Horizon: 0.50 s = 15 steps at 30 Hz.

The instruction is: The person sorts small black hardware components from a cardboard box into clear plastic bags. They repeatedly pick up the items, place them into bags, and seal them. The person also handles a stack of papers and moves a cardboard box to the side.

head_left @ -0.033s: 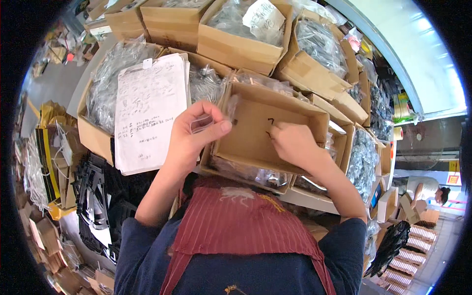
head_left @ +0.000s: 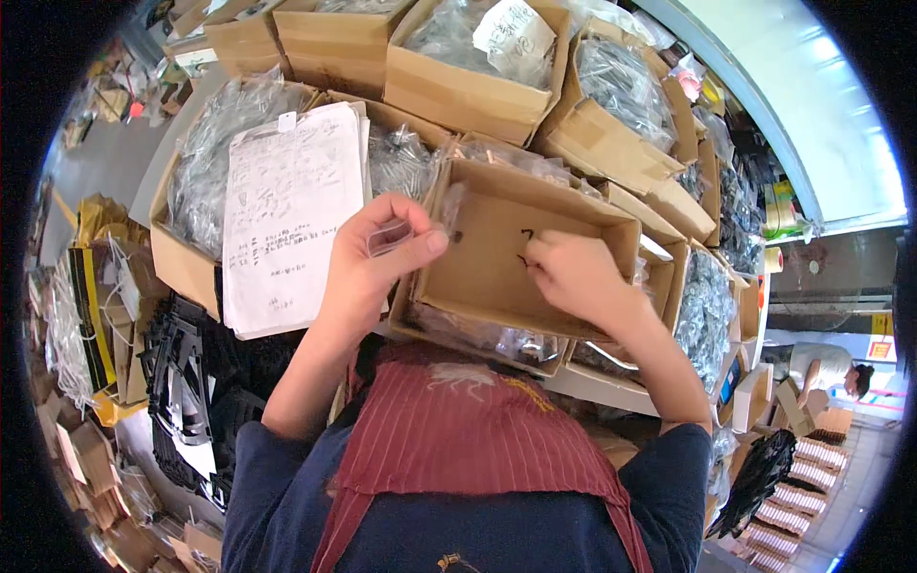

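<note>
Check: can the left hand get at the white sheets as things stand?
Probably yes: the white sheets lie mostly uncovered beside the left hand, nothing evident between, though it seems to hold clear plastic.

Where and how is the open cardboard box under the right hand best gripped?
The box is probably best pinched at its short left and right walls, from above: its open top faces up, exposing thin edges.

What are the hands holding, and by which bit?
Left hand: clear plastic, in curled fingers; which part is unclear. Right hand: small dark piece at the fingers; can't tell if it's held.
</note>
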Motion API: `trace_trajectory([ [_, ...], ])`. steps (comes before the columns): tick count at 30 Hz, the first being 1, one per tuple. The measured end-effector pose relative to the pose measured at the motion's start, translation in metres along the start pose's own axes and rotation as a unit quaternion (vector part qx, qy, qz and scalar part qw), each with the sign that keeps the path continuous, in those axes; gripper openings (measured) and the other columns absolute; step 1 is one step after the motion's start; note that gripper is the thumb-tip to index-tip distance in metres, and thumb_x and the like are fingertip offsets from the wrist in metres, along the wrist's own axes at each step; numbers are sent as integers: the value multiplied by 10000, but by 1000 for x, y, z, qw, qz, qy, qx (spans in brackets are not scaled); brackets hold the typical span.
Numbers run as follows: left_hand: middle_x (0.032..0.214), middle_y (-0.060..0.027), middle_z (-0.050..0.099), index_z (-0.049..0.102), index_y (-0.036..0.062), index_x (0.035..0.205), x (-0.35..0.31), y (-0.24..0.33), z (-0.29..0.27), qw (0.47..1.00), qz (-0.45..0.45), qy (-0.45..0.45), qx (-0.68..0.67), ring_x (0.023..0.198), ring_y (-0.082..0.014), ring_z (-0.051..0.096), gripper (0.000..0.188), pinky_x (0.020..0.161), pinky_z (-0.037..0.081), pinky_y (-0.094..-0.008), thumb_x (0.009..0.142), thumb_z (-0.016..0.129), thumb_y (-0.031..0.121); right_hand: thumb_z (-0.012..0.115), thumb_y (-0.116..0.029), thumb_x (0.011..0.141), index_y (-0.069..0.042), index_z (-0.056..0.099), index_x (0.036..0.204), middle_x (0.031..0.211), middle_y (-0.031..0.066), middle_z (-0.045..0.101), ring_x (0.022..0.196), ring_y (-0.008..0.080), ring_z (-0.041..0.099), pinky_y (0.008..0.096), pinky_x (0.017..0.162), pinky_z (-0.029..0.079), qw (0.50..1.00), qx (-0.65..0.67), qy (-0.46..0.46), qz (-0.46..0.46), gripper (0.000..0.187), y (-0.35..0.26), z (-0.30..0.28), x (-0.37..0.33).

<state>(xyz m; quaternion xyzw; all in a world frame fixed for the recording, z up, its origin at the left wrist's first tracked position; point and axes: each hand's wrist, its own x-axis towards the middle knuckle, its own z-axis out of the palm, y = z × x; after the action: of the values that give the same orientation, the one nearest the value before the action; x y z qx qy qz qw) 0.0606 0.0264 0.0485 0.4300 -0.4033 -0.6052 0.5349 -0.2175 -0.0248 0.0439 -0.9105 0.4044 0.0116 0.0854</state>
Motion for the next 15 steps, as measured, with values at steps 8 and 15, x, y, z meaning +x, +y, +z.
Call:
trace_trajectory([
  [8, 942, -34, 686, 602, 76, 921, 1, 0, -2, 1000, 11, 4, 14, 868, -92, 580, 139, 838, 429, -245, 894, 737, 100, 666, -63, 848, -29, 642, 887, 810, 112, 677, 735, 204, 686, 316, 684, 546, 939, 290, 154, 105, 56, 26, -83, 4],
  [15, 949, -40, 680, 603, 73, 921, 5, -6, -7, 1000, 14, 16, 15, 918, -115, 590, 151, 889, 427, -271, 885, 742, 120, 678, -46, 869, -13, 656, 976, 864, 77, 679, 771, 146, 668, 282, 688, 536, 966, 237, 97, 23, 114, 22, -40, 14],
])
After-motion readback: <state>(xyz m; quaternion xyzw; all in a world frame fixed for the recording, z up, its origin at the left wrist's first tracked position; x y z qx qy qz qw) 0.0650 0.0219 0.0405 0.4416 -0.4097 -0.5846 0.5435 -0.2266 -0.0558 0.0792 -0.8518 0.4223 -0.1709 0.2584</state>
